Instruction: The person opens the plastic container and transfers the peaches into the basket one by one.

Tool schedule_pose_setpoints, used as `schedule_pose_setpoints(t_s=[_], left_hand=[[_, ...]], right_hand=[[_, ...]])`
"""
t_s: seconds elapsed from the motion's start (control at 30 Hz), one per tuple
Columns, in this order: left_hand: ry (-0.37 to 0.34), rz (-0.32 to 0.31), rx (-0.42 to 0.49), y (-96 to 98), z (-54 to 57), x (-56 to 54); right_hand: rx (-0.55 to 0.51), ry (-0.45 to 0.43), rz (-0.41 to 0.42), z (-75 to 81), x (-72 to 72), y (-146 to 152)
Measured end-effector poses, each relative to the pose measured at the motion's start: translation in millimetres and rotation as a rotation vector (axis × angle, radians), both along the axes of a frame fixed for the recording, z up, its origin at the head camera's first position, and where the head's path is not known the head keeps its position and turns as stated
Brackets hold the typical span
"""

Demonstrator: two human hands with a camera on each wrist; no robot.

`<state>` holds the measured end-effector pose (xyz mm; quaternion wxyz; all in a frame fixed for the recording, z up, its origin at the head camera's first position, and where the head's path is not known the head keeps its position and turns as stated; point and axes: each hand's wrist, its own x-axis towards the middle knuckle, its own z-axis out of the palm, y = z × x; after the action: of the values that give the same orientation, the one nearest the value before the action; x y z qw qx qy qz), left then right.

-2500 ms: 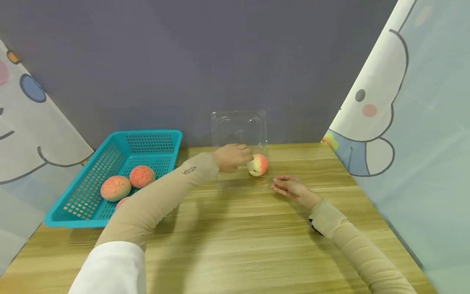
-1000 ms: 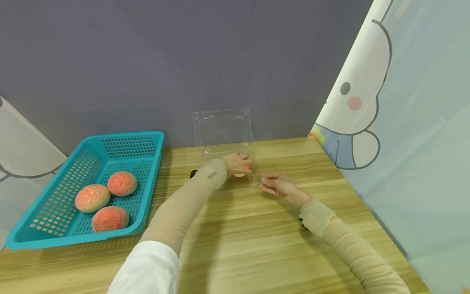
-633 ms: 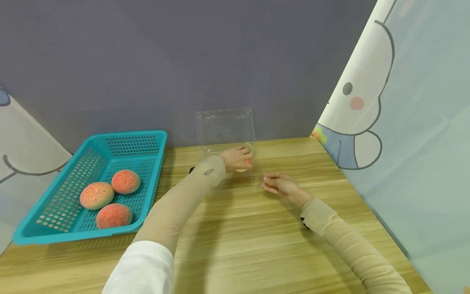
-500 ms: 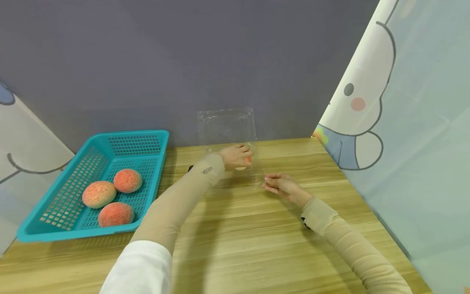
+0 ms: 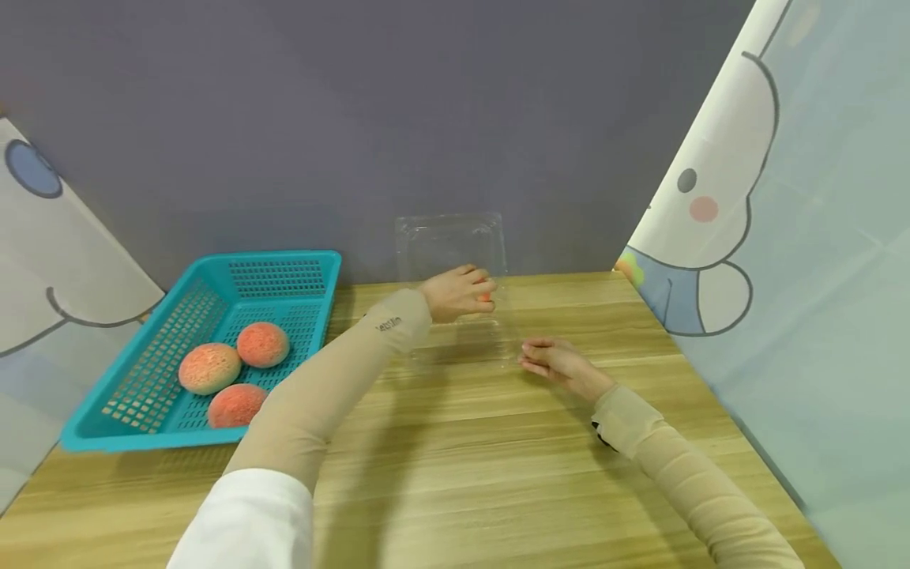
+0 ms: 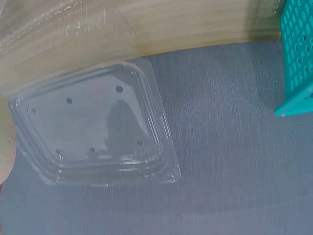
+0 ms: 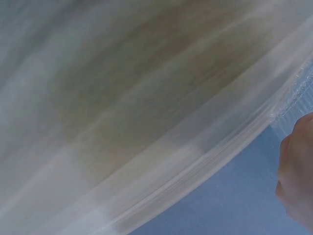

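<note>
In the head view my left hand (image 5: 458,294) grips a peach, of which a small orange-red patch (image 5: 486,297) shows between the fingers. In the left wrist view the pale side of that peach (image 6: 5,142) pokes in at the left edge. The hand is above the base of a clear plastic clamshell box (image 5: 490,348). Its lid (image 5: 451,241) stands upright by the grey wall. At the box's near right corner my right hand (image 5: 558,365) pinches the rim between thumb and fingers. The right wrist view shows part of this hand (image 7: 298,171) beside clear plastic.
On the left of the wooden table (image 5: 498,474) stands a turquoise perforated basket (image 5: 327,276). It holds an orange-yellow peach (image 5: 209,368) and two redder peaches (image 5: 263,344). A grey wall (image 5: 455,118) closes off the back, with cartoon-printed sheets on both sides.
My left hand has closed round the peach that sat in the box and raised it slightly. The right hand stays at the box's corner. The head view has shifted back and forth.
</note>
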<state>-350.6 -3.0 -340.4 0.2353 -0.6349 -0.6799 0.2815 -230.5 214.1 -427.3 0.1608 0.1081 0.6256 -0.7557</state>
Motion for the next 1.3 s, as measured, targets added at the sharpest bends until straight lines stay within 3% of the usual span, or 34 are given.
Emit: schedule_pose_setpoints(t_s=[0.3,0.57,0.77,0.9,1.13,1.3], left_hand=[[0.009,-0.042,0.102,-16.5,18.7,4.0],[0.011,0.033,0.062,-40.0,33.5,10.6],[0.056,0.033,0.092,-63.0,42.5,12.9],[0.075,0.047,0.112,-74.9,49.0,9.6],[0.031,0.095,0.157,-102.1,58.3,2.0],[0.037,0.149,0.165,-125.3,63.5,-2.2]], right_hand=[[-0.018,0.016,0.02,0.6,2.4,3],[-0.05,0.022,0.028,1.0,3.5,2],[-0.067,0.025,0.036,1.8,4.6,2],[-0.067,0.027,0.03,1.3,3.8,5],[-0.064,0.016,0.028,0.8,3.4,8],[-0.045,0.014,0.027,1.0,3.1,11]])
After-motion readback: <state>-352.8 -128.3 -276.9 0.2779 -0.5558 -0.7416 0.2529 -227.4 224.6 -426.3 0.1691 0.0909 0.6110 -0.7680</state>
